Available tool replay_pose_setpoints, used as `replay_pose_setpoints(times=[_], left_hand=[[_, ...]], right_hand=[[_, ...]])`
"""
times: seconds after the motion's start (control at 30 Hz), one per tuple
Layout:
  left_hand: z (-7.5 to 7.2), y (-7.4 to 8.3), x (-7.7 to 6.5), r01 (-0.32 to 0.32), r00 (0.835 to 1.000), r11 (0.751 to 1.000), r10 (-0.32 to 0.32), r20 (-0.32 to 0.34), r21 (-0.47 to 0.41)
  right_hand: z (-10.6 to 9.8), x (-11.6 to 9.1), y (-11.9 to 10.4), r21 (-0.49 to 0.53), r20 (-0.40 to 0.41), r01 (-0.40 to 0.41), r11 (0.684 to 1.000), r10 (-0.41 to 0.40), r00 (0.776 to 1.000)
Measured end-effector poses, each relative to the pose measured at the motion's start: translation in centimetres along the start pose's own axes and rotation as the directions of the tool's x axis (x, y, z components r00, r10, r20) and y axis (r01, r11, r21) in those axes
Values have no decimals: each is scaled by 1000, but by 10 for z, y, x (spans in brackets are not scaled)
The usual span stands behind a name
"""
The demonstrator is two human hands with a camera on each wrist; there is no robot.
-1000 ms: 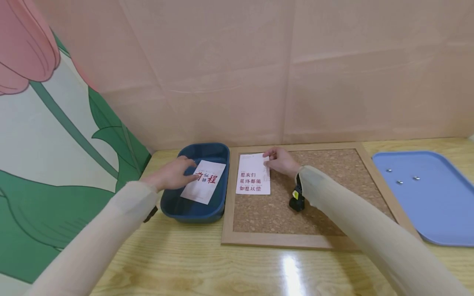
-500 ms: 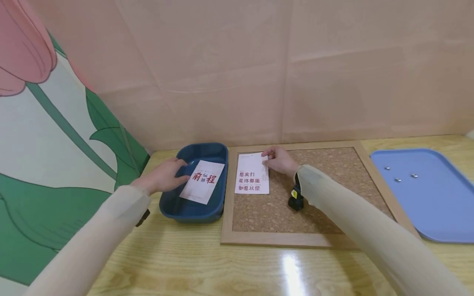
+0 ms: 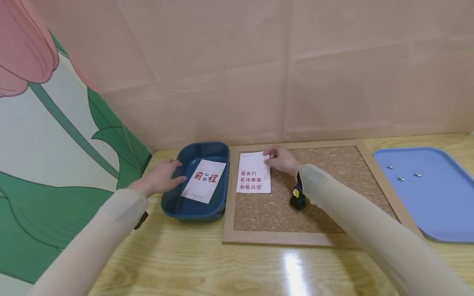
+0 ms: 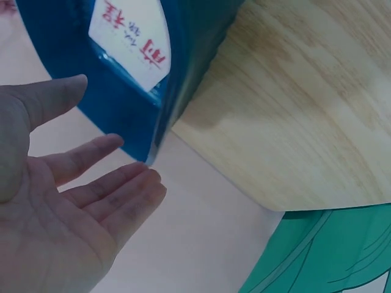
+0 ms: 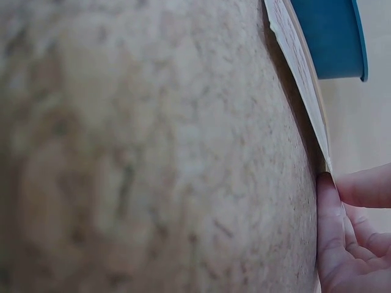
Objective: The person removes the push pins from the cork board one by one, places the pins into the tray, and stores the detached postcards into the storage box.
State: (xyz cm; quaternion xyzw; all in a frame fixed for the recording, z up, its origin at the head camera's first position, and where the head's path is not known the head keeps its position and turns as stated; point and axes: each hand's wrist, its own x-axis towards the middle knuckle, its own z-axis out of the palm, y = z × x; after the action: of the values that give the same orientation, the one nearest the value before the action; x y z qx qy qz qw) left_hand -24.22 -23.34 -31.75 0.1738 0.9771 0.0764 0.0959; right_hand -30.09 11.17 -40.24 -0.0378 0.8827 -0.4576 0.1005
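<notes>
My right hand (image 3: 283, 159) pinches the upper right edge of a white card (image 3: 253, 172) printed with red characters. That card lies at the left end of the cork board (image 3: 274, 216); in the right wrist view its near edge stands slightly off the cork, between thumb and finger. My left hand (image 3: 158, 177) hovers over the left rim of a dark blue bin (image 3: 194, 216), fingers spread and holding nothing. Inside the bin lies a second white card (image 3: 203, 190), tilted, with red and blue characters. The left wrist view shows the left palm (image 4: 67, 226) and loosely extended fingers.
A light blue tray (image 3: 440, 205) with several small silver pieces (image 3: 417, 174) stands right of the board. A wooden frame (image 3: 289, 237) edges the cork. Behind the wooden table (image 3: 207, 263) hangs a pinkish cloth (image 3: 237, 82); a flower-printed panel (image 3: 66, 156) is at left.
My left hand has drawn back to the left, away from the card in the bin toward the bin's rim. My right hand stays at the card on the board.
</notes>
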Motion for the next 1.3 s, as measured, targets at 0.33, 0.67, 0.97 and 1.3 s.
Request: replay_pose_setpoints(times=[0.33, 0.67, 0.97, 1.3], left_hand=[[3, -5, -3, 63, 998, 998, -63, -14, 14], [8, -10, -2, 92, 996, 995, -92, -4, 24], [15, -16, -2, 103, 995, 994, -104, -9, -37], [26, -28, -5, 10, 992, 995, -22, -124, -103]], right_hand=[[0, -1, -1, 1, -3, 9, 1000, -9, 1000], [0, 1, 1, 0, -1, -17, 1000, 17, 1000], [1, 2, 3, 19, -5, 12, 1000, -12, 1000], [2, 3, 5, 24, -8, 37, 999, -37, 999]])
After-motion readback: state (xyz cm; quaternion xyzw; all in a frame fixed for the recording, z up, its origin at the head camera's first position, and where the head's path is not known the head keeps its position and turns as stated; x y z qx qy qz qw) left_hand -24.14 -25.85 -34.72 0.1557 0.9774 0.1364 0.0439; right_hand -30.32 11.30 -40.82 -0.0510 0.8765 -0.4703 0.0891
